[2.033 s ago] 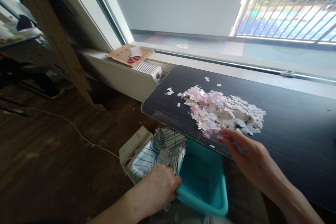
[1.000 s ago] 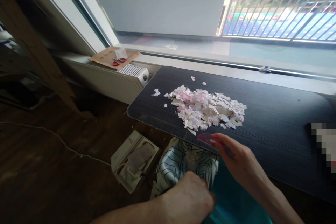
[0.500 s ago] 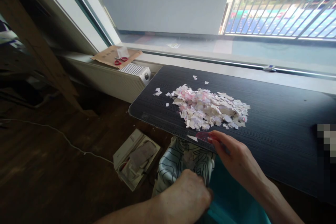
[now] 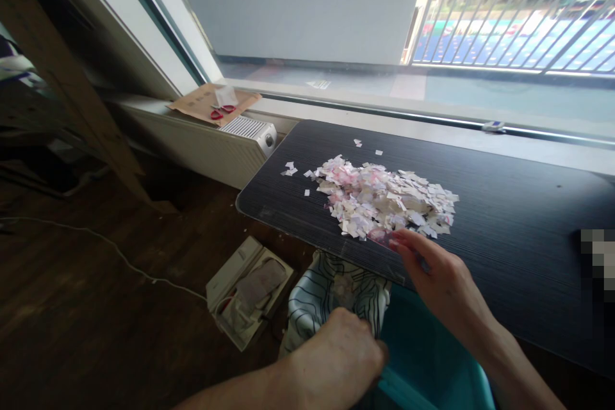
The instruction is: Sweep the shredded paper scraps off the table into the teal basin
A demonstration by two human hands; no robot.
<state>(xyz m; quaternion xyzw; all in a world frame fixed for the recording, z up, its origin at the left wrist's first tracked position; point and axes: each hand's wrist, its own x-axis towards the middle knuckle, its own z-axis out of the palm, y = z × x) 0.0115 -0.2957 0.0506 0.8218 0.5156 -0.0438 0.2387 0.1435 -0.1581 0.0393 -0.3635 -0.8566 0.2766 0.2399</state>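
My right hand (image 4: 439,269) pinches a flat, see-through pink piece (image 4: 378,236) over the near edge of the dark table; its exact kind I cannot make out. The piece meets the front of a heap of small white and pinkish paper scraps (image 4: 379,195). Below the table edge, my left hand (image 4: 339,346) is closed at the rim of a pale bag with dark wavy stripes (image 4: 307,304); its fingertips are hidden. A teal bin (image 4: 432,349) stands beside the bag, under my right wrist.
A dark table (image 4: 509,230) extends right. Loose scraps (image 4: 289,169) lie left of the heap. Red-handled scissors (image 4: 223,111) rest on a brown paper envelope (image 4: 202,102) by the window. An open white box (image 4: 240,307) and a cable (image 4: 120,253) are on the floor.
My right hand has moved up and slightly right, bringing the pink piece against the heap. The white scrap at the table edge no longer shows there. My left hand stays in place.
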